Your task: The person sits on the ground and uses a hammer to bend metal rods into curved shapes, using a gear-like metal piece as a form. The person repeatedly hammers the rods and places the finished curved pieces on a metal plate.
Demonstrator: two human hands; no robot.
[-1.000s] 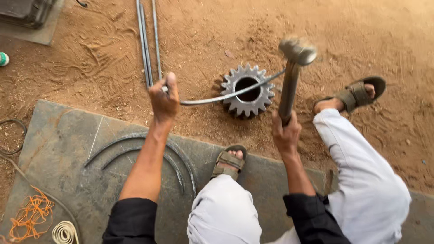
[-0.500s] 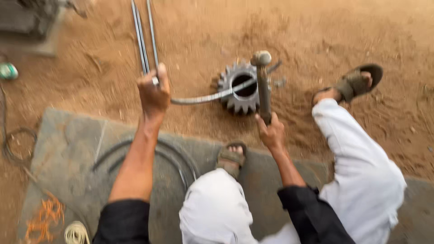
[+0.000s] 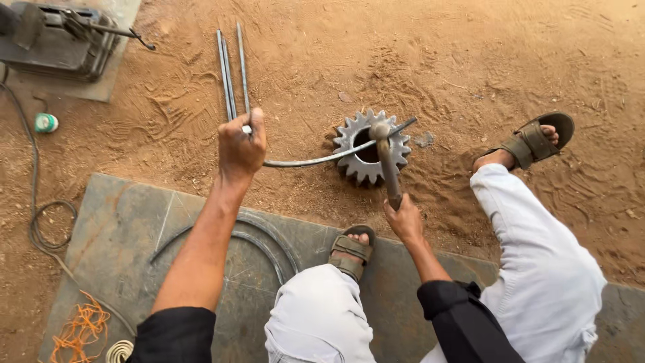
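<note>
The hammer (image 3: pixel 384 158) has come down since a moment ago, its head now on the bent steel rod (image 3: pixel 316 160) where the rod crosses the large gear (image 3: pixel 371 146) lying in the sand. The right hand (image 3: pixel 403 218) is wrapped tight around the handle's lower end. The left hand (image 3: pixel 240 149) is clenched on the rod's other end, well left of the gear, just beside the straight rods (image 3: pixel 230 70) on the ground. One sandalled foot (image 3: pixel 351 247) rests on the stone slab (image 3: pixel 114 235), near its far edge.
</note>
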